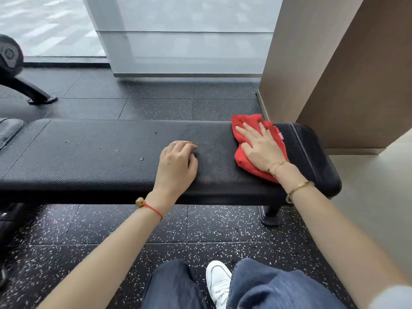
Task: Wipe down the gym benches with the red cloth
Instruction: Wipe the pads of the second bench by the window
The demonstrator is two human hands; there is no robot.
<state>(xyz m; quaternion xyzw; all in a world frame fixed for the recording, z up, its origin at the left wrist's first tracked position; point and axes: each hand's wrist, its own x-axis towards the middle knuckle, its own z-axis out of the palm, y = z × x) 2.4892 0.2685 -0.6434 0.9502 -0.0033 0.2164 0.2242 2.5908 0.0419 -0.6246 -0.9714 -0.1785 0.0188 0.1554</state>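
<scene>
A long black padded gym bench (93, 157) runs across the view from left to right. Near its right end lies the red cloth (243, 127), crumpled and spread over the pad. My right hand (260, 148) presses flat on the cloth with straight, spread fingers. My left hand (177, 162) rests on the bare pad a little left of the cloth, its fingers loosely curled and holding nothing. Small pale scuffs dot the pad's surface left of my left hand.
A brown wall corner (334, 74) stands close behind the bench's right end. A glass wall with a grey pillar (178, 41) lies beyond. Another machine's black leg (33, 91) sits at far left. A second pad (9, 130) adjoins the bench's left end. Speckled black floor surrounds everything.
</scene>
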